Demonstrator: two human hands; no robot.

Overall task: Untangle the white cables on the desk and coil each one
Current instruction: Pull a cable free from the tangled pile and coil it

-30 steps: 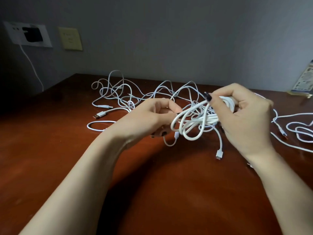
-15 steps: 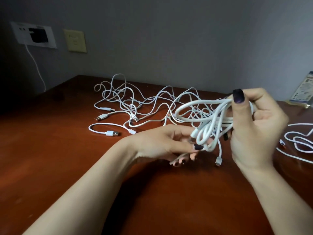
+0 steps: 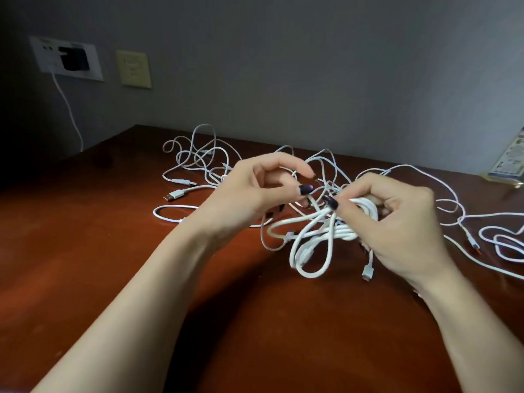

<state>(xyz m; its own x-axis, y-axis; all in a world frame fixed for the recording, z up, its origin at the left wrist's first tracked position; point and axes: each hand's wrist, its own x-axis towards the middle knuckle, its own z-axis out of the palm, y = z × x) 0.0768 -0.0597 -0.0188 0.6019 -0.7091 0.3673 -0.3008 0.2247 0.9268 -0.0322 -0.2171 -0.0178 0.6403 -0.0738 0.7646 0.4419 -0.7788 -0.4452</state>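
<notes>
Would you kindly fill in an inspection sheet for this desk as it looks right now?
Surface: brown wooden desk, glossy.
Job's things: looped bundle of white cable, in hand; tangle lying uncoiled behind it.
Clutter: printed packet at the far right by the wall.
Hands: right hand grips the looped bundle; left hand has curled fingers at a strand, grip unclear.
Cables: loose cables on the right; USB plug on the left; hanging plug below the right hand.
Surroundings: grey wall; socket with black plug and white lead; beige wall plate.
</notes>
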